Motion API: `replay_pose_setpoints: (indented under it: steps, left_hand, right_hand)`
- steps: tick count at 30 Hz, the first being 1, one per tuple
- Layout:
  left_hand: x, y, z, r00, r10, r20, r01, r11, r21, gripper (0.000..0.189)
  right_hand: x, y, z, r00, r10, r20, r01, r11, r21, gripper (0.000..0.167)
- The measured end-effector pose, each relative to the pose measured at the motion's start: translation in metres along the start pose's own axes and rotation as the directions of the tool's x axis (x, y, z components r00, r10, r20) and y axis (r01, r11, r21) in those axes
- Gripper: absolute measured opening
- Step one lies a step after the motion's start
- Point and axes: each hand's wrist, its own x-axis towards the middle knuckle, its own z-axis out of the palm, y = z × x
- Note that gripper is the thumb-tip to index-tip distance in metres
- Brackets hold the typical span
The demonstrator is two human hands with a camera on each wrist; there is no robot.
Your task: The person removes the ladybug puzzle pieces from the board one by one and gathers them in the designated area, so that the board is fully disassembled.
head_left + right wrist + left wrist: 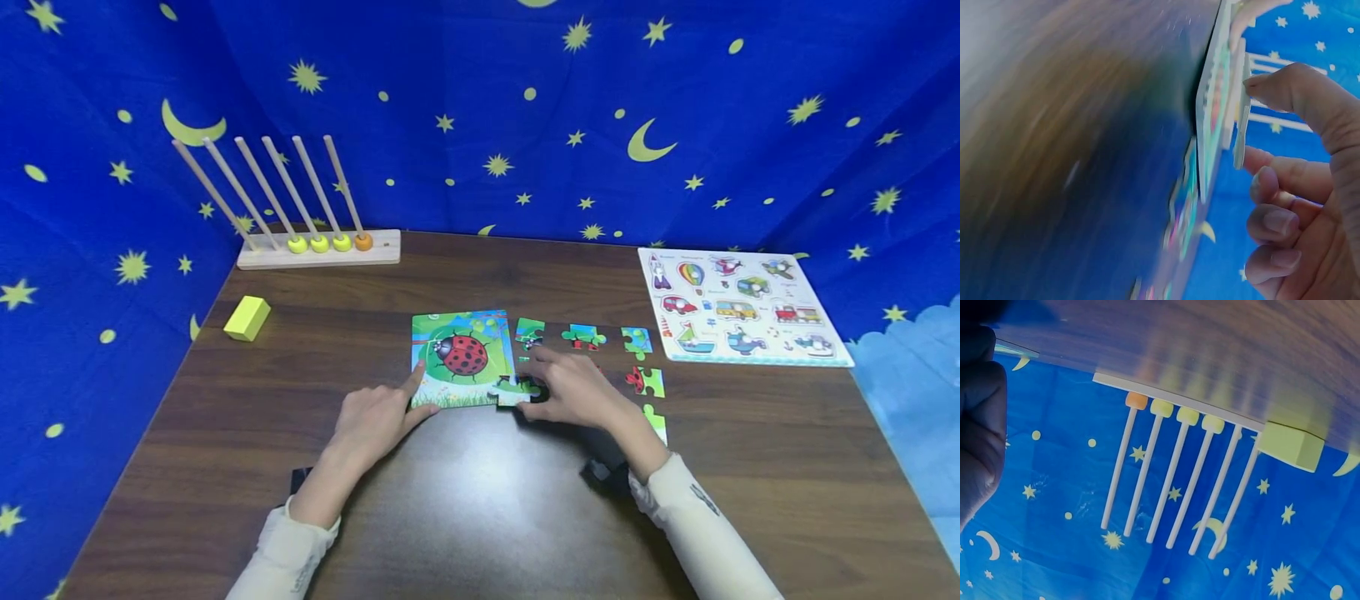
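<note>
A square ladybug picture board (457, 390) lies on the wooden table, its grassy edge nearest the person. At its lower left corner rests the left hand (367, 425), index finger against the left side and thumb along the near edge. The right hand (576, 390) pinches a green-and-white puzzle piece (513, 397) over the board's lower right corner. In the right wrist view, thumb and index finger grip this puzzle piece (1242, 122) by opposite edges, and the other fingers curl beneath. Loose pieces, such as a ladybug-red one (645, 381), lie around the right hand, which partly hides some.
At the back left stands a wooden peg rack (322, 255) with tall rods, several yellow beads and an orange one. A yellow block (247, 318) sits in front of it. A white vehicle puzzle board (750, 333) lies at the right. Behind the table hangs a blue starry cloth (450, 167).
</note>
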Motion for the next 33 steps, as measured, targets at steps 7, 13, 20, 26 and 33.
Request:
replay_pose_setpoints:
  steps: [7, 13, 20, 26, 33]
  left_hand:
    - [-0.001, -0.002, 0.001, 1.000, -0.002, -0.008, 0.002, 1.000, -0.009, 0.070]
    - [-0.003, -0.002, 0.002, 1.000, -0.019, 0.005, 0.019, 1.000, -0.001, 0.071]
    - [-0.003, -0.003, 0.002, 1.000, -0.018, 0.002, 0.018, 1.000, -0.018, 0.070]
    - [-0.003, -0.003, 0.003, 1.000, -0.016, 0.006, 0.017, 1.000, -0.023, 0.071]
    - [0.000, -0.002, 0.002, 1.000, -0.008, 0.004, 0.008, 1.000, -0.014, 0.071]
  right_hand:
    - [-0.032, 0.017, -0.011, 0.997, 0.071, 0.003, -0.071, 0.997, 0.031, 0.046]
    - [-0.054, 0.028, -0.012, 0.993, 0.114, 0.026, -0.115, 0.992, 0.056, 0.042]
    - [-0.076, 0.037, -0.010, 0.991, 0.134, 0.013, -0.134, 0.990, 0.036, 0.044]
    - [-0.087, 0.042, -0.009, 0.988, 0.150, 0.028, -0.151, 0.988, 0.037, 0.042]
    - [-0.095, 0.045, -0.011, 0.979, 0.197, 0.059, -0.200, 0.978, 0.061, 0.040]
